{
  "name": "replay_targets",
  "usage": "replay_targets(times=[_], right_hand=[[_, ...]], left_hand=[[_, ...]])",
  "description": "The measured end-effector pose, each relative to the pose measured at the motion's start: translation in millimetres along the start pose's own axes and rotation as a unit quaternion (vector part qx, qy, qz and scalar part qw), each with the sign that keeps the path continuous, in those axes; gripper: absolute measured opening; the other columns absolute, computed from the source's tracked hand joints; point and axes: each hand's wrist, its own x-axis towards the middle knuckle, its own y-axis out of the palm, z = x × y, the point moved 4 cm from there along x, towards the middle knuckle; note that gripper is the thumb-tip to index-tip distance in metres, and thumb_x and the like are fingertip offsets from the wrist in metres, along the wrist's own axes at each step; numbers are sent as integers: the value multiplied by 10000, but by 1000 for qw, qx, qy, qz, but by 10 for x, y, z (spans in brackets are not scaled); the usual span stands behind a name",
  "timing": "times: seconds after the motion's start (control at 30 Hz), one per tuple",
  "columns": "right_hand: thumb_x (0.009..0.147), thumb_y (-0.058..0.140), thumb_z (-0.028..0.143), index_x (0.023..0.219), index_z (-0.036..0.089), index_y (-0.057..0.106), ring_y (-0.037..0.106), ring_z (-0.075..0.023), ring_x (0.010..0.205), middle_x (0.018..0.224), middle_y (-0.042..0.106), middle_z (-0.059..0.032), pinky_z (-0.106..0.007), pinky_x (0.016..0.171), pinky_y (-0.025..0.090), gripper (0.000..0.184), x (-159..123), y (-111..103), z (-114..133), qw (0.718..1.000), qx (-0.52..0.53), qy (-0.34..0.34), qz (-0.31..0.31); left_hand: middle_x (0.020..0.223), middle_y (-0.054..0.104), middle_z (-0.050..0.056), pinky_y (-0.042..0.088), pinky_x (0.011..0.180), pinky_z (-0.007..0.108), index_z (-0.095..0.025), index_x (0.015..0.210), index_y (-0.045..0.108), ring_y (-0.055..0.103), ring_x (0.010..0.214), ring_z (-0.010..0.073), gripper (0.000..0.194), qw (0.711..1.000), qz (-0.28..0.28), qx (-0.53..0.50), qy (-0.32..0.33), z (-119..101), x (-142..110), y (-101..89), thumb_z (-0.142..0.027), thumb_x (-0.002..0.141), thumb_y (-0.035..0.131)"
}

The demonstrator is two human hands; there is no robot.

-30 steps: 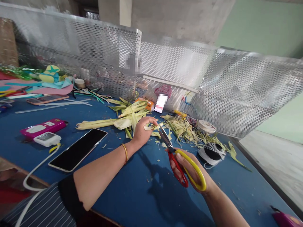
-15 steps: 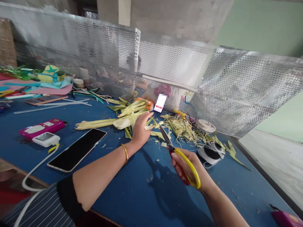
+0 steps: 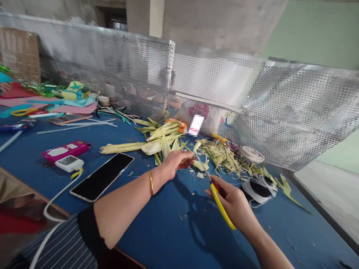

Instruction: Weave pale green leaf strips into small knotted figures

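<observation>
Left hand [image 3: 177, 163] pinches a husk strip [image 3: 197, 146]; right hand [image 3: 233, 200] grips scissors [image 3: 217, 199], long axis diagonal, blades [image 3: 203, 166] pointing to the frame's upper left.

No legible text; markings on magenta device [image 3: 66, 151] too small.

Left hand [image 3: 178, 164] holds a strip [image 3: 197, 146] at the fingertips. Right hand [image 3: 234, 200] grips scissors [image 3: 214, 188], blades directed toward the strip. Husks [image 3: 153, 147] lie beyond the left hand, scraps [image 3: 221, 155] beyond the right. Spool [image 3: 259, 187] and black phone [image 3: 103, 177] rest on the table [image 3: 165, 220].
</observation>
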Motion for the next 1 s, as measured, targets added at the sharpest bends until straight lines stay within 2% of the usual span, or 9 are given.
replay_targets(times=[0.27, 0.4, 0.5, 0.57, 0.63, 0.7, 0.83, 0.93, 1.0], right_hand=[[724, 763, 506, 1253, 203, 660, 625, -223, 814, 943, 721, -54, -322, 758, 497, 618, 5, -11, -202, 996, 61, 56, 26], [675, 802, 499, 1216, 166, 667, 581, -185, 703, 808, 669, -29, -303, 647, 481, 650, 6, -53, -154, 990, 117, 64, 53], [613, 852, 467, 1164, 164, 678, 567, -170, 676, 766, 636, -13, -295, 623, 476, 652, 22, -87, -101, 984, 161, 70, 8], [571, 874, 468, 1127, 170, 674, 565, -166, 668, 752, 628, -8, -296, 615, 479, 662, 37, -117, -97, 973, 202, 84, -68], [556, 880, 468, 1114, 183, 651, 551, -150, 629, 731, 621, 6, -284, 579, 471, 667, 49, -128, -117, 954, 250, 105, -131], [546, 883, 457, 1114, 195, 623, 539, -130, 581, 726, 626, 18, -265, 526, 454, 677, 61, -118, -147, 932, 299, 127, -160], [578, 861, 436, 1085, 209, 596, 530, -120, 521, 670, 597, 47, -238, 443, 415, 616, 85, -99, -177, 912, 358, 122, -158], [679, 805, 392, 1044, 212, 590, 529, -126, 516, 607, 566, 54, -248, 462, 427, 460, 94, -84, -166, 920, 360, 84, -130], [707, 789, 364, 1059, 221, 588, 542, -138, 519, 615, 579, 44, -265, 475, 436, 430, 90, -78, -169, 922, 359, 72, -127]], left_hand=[[796, 744, 64, 466, 550, 196, -138, 768, 714, 624, 608, 97, 117, 1000, -14, -23, 4, -2, 14, 5, -241, 741, 761], [776, 738, 60, 449, 553, 197, -145, 746, 701, 604, 603, 91, 132, 998, -40, -44, 35, -22, 36, -26, -252, 720, 774], [780, 738, 68, 446, 565, 209, -144, 739, 700, 594, 604, 94, 172, 997, -57, -39, 43, -13, 54, -58, -269, 682, 803], [789, 742, 75, 439, 569, 217, -144, 726, 706, 582, 590, 92, 191, 999, -26, -2, 32, 13, 44, -28, -284, 662, 819], [796, 747, 79, 424, 563, 223, -147, 713, 715, 572, 579, 92, 221, 998, 45, 48, 10, 67, 3, 53, -316, 639, 837], [804, 750, 77, 408, 555, 228, -150, 727, 729, 568, 580, 96, 265, 987, 128, 95, -10, 137, -71, 156, -365, 626, 848], [849, 751, 70, 404, 565, 232, -149, 765, 743, 567, 610, 99, 326, 955, 238, 176, -25, 266, -227, 312, -445, 658, 826], [839, 745, 62, 414, 587, 241, -152, 733, 715, 584, 640, 109, 330, 945, 260, 192, -42, 321, -281, 354, -455, 660, 823], [800, 732, 47, 421, 605, 245, -157, 728, 697, 597, 661, 117, 321, 944, 262, 193, -47, 331, -292, 365, -440, 651, 828]])
